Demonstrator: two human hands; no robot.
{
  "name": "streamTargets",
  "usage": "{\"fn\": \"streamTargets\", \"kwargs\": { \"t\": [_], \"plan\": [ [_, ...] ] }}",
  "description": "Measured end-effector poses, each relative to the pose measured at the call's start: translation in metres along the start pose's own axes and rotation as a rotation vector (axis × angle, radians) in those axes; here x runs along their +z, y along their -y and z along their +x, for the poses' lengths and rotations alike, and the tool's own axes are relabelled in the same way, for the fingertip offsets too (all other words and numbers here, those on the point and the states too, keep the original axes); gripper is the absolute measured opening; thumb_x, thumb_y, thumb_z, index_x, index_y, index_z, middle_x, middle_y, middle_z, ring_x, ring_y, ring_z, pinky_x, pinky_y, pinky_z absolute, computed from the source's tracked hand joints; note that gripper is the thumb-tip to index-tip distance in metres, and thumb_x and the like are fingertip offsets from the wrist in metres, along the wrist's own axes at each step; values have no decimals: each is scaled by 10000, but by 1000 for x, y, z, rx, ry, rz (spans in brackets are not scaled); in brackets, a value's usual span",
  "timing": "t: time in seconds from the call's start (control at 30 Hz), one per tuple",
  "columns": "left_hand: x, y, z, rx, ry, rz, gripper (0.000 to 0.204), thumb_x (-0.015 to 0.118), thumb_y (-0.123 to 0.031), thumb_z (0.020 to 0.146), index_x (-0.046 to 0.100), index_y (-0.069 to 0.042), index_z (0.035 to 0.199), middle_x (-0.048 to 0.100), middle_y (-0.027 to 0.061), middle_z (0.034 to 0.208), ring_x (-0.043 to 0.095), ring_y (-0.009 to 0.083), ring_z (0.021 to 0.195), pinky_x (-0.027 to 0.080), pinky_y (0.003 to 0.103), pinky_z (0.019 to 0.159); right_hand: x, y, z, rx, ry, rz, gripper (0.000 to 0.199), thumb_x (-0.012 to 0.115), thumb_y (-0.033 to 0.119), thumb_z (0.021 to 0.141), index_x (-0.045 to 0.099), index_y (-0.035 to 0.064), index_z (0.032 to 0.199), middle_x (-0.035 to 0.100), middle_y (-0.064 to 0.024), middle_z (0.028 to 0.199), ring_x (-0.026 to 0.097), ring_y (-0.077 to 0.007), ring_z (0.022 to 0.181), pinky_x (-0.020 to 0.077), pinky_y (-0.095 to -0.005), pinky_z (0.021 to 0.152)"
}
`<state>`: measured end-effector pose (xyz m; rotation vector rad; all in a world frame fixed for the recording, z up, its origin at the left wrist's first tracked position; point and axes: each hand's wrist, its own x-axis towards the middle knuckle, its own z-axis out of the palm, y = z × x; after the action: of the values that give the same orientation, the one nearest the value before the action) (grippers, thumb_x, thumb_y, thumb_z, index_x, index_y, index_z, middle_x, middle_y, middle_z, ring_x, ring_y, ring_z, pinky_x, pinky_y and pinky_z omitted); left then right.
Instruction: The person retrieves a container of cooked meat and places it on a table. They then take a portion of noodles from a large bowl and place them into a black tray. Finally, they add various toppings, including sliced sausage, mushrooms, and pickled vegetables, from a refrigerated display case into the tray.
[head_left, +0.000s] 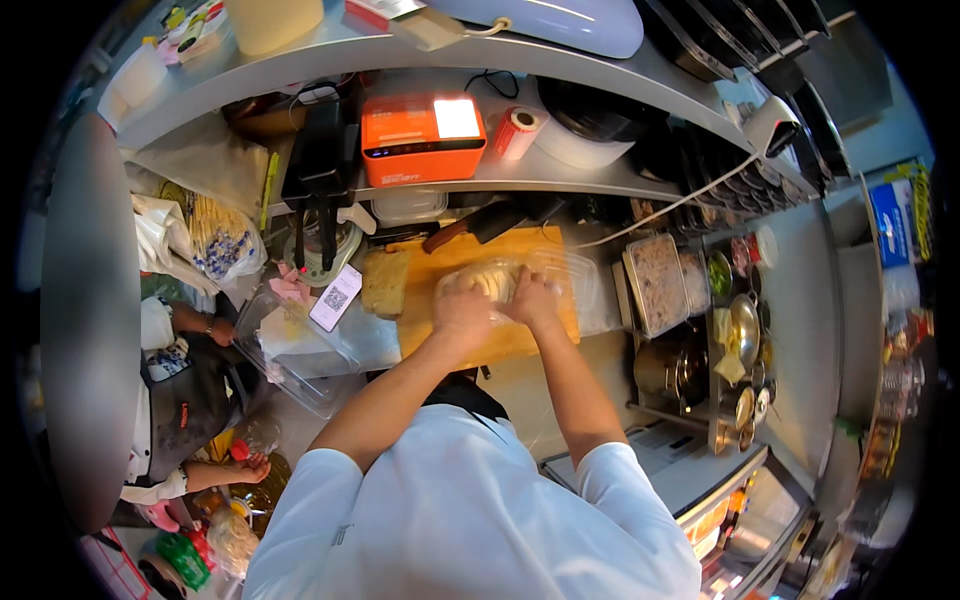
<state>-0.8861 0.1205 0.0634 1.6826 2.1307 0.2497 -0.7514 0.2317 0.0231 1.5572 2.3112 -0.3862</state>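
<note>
On a yellow cutting board (545, 345) lies a clear plastic container (450, 277) with pale, sliced-looking food (497, 282) inside. My left hand (465, 312) grips its near left side, fingers curled and slightly blurred. At its right end my right hand (533, 297) is closed on the edge. Just right of that hand, a clear plastic lid or tray (572, 278) overlaps the board's edge. A pale brown, bread-like block (384, 283) sits at the board's left. Behind the container rests a cleaver (495, 222) with a brown handle.
A phone (335, 298) lies left of the board, near a large clear tray (300, 350). Another person's hand (257, 467) shows at lower left. An orange printer (422, 138) stands on the shelf behind; a food-filled container (657, 285) is at right.
</note>
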Motion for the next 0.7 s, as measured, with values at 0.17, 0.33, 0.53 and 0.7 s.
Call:
{"fn": "streamTargets", "kwargs": {
  "t": [0.17, 0.33, 0.53, 0.7],
  "plan": [
    [15, 20, -6, -335, 104, -95, 551, 556, -463, 1018, 523, -51, 1383, 583, 249, 1392, 606, 397, 1247, 516, 503, 983, 14, -22, 25, -168, 94, 128, 1206, 807, 764, 642, 477, -35, 1482, 532, -274, 1476, 483, -442, 1386, 378, -466, 1164],
    [56, 10, -6, -530, -69, -412, 677, 545, -501, 1009, 418, -38, 1487, 558, 310, 1415, 573, 481, 1273, 477, 528, 1050, 10, -17, 33, -144, -23, 273, 1150, 718, 831, 679, 582, -67, 1386, 593, -278, 1414, 487, -417, 1390, 368, -451, 1165],
    [81, 7, 14, -595, -191, -494, 677, 587, -513, 993, 465, -47, 1468, 580, 324, 1379, 581, 493, 1253, 472, 509, 1056, 18, -36, 46, -126, -162, 531, 761, 606, 665, 913, 731, -41, 1169, 728, -254, 1152, 638, -412, 1173, 465, -455, 1040],
    [81, 32, -4, -624, -249, -629, 634, 612, -490, 995, 542, -36, 1432, 624, 286, 1357, 616, 406, 1257, 471, 447, 1067, 35, -55, 43, -205, 114, 880, 503, 620, 446, 1002, 729, -14, 1175, 756, -200, 996, 724, -290, 893, 554, -367, 841]
  ]
}}
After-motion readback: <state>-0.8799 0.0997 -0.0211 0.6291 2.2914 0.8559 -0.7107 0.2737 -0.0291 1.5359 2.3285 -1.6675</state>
